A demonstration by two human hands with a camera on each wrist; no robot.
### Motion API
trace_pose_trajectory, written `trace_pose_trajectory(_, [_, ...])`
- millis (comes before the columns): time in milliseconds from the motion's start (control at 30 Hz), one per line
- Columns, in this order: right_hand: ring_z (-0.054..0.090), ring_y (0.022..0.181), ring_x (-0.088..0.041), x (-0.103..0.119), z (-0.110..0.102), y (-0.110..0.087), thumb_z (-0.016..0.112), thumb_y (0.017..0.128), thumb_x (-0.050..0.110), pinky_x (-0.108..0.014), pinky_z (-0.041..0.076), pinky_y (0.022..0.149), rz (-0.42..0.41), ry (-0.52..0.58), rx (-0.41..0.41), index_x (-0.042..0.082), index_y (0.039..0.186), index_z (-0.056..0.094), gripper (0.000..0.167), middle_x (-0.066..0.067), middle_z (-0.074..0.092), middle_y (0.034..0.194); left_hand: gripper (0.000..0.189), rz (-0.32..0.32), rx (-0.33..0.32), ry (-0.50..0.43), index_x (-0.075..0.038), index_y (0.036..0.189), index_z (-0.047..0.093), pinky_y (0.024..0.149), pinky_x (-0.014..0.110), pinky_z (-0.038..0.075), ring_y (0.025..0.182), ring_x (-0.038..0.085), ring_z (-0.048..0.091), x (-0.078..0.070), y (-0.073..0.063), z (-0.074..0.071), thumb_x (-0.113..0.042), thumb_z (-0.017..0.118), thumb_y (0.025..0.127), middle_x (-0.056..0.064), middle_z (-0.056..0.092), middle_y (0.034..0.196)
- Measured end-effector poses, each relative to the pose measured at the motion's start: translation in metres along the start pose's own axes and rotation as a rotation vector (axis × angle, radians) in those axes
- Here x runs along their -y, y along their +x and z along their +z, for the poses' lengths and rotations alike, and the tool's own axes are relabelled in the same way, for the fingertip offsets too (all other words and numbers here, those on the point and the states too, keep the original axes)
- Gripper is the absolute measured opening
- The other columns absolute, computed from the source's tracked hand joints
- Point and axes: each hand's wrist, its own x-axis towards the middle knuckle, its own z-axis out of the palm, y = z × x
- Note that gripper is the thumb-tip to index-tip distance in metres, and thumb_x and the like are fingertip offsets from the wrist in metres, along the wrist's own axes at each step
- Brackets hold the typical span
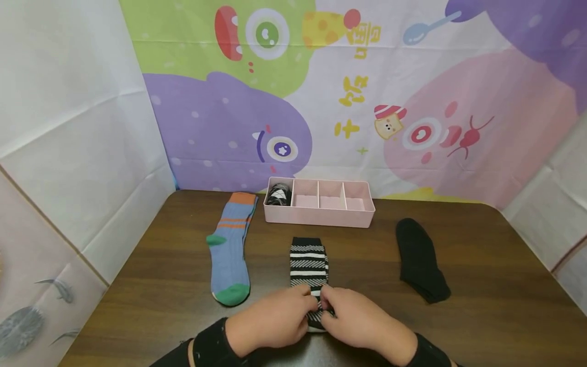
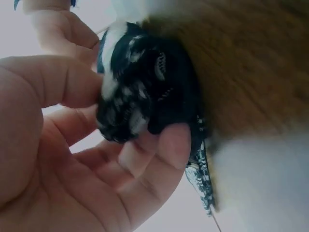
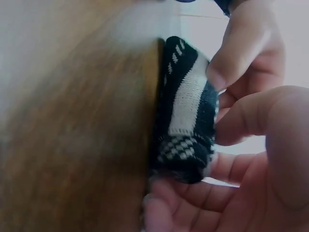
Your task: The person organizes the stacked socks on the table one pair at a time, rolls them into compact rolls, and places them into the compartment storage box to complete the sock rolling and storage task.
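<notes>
A black-and-white striped sock (image 1: pixel 309 262) lies lengthwise on the table in front of the person, its near end folded over into a thick bundle. My left hand (image 1: pixel 275 313) grips that bundle from the left, thumb on one side and fingers curled round the other. From the right, my right hand (image 1: pixel 355 316) pinches the same end, its thumb close to the left one. In the left wrist view the bundled sock (image 2: pixel 145 87) sits between thumb and fingertips. The right wrist view shows the roll (image 3: pixel 186 108) with a white band across it; the hands partly hide it.
To the left lies a blue sock (image 1: pixel 229 255) with green toe and heel and an orange cuff. A black sock (image 1: pixel 419 260) lies to the right. At the back stands a pink box (image 1: pixel 318 217) with compartments; its leftmost one holds a rolled dark patterned sock (image 1: pixel 278 194).
</notes>
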Motion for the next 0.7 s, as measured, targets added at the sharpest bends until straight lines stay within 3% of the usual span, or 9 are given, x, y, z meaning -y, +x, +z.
trace_pose_trajectory(133, [0.045,0.065,-0.006,0.007,-0.002,-0.003,0.06,0.096,0.014,-0.027,0.041,0.058,-0.024,-0.068,-0.013,0.023,0.083,0.054,0.017,0.01,0.048,0.078,0.013,-0.031,-0.01,-0.032,-0.017,0.098,0.074,0.066,0.016,0.041,0.073,0.003,0.045,0.001,0.0,-0.001,-0.008,0.069,0.09,-0.008,0.046,0.087])
trace_pose_trajectory(300, [0.05,0.074,-0.005,0.015,-0.005,-0.007,0.068,0.094,0.018,-0.028,0.048,0.068,-0.043,-0.121,-0.033,0.022,0.093,0.061,0.008,0.013,0.052,0.089,0.02,-0.083,0.001,-0.08,-0.017,0.1,0.067,0.072,0.02,0.047,0.081,0.003,0.051,-0.001,-0.001,-0.005,-0.005,0.071,0.085,-0.009,0.053,0.09])
trace_pose_trajectory(400, [0.051,0.079,-0.004,0.018,-0.005,-0.008,0.076,0.09,0.024,-0.029,0.05,0.073,-0.042,-0.157,-0.016,0.022,0.099,0.063,0.016,0.014,0.053,0.093,0.024,-0.104,0.009,-0.103,-0.019,0.1,0.061,0.075,0.023,0.049,0.084,0.004,0.054,-0.001,-0.002,-0.007,-0.005,0.073,0.083,-0.009,0.056,0.09])
trace_pose_trajectory(533, [0.052,0.08,-0.004,0.021,-0.002,-0.008,0.083,0.083,0.023,-0.03,0.05,0.073,-0.057,-0.198,-0.004,0.022,0.098,0.064,0.024,0.014,0.054,0.092,0.024,-0.103,0.038,-0.114,-0.019,0.1,0.062,0.078,0.024,0.049,0.085,0.004,0.057,-0.001,-0.001,-0.008,-0.007,0.074,0.083,-0.01,0.06,0.089])
trace_pose_trajectory(700, [0.05,0.079,-0.005,0.02,0.001,-0.007,0.08,0.082,0.02,-0.029,0.049,0.072,-0.068,-0.213,0.005,0.021,0.097,0.066,0.021,0.015,0.052,0.09,0.026,-0.097,0.063,-0.132,-0.02,0.101,0.062,0.078,0.023,0.048,0.085,0.003,0.055,-0.003,-0.003,-0.009,-0.012,0.077,0.082,-0.012,0.059,0.089])
